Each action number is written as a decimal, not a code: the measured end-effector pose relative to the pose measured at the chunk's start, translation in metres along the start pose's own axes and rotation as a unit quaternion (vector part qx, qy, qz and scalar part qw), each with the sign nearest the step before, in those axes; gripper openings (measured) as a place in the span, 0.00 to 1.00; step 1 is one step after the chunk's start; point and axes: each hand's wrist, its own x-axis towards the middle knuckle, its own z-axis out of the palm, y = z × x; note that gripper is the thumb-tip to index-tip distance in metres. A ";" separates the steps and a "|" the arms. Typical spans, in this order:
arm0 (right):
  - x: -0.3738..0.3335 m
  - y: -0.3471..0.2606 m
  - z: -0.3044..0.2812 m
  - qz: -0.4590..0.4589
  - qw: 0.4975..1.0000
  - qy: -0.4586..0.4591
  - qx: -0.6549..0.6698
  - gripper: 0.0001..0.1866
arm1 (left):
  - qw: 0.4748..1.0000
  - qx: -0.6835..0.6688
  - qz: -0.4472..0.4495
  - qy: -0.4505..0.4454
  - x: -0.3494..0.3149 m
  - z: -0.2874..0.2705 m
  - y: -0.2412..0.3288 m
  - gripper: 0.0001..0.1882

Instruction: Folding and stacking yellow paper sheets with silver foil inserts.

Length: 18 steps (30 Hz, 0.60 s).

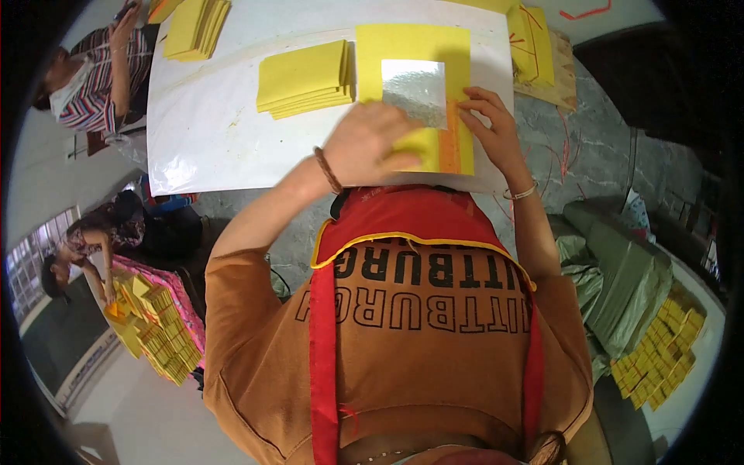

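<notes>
Head view, top-centre: our yellow sheet (pixel 422 40), likely light, bendy; hold edges. Right fingers (pixel 482 107) apart; left hand (pixel 372 138), can't tell.

Blurred left fingers (pixel 397 122), silver sheet (pixel 414 80) partly hidden behind.

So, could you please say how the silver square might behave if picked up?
The silver square looks thin, so probably light and floppy; its glossy surface may be slippery, and its uneven reflections suggest it could crease easily.
</notes>
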 end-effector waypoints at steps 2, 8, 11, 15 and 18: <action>-0.003 0.005 0.001 0.012 1.000 0.009 0.018 0.09 | 0.989 0.095 0.094 -0.055 0.001 0.008 0.020 0.22; -0.005 0.009 0.004 0.037 0.996 0.012 0.081 0.09 | 0.997 -0.009 0.056 -0.052 0.004 0.007 0.015 0.18; -0.006 0.014 0.006 0.044 0.994 0.014 0.094 0.09 | 0.995 -0.091 0.018 -0.046 0.008 0.010 0.011 0.11; -0.007 0.017 0.006 0.042 0.994 0.018 0.096 0.09 | 0.981 -0.178 -0.040 -0.062 0.010 0.012 0.006 0.09; -0.006 0.016 0.005 0.051 0.994 0.012 0.093 0.09 | 0.974 -0.198 -0.074 -0.075 0.011 0.009 0.007 0.09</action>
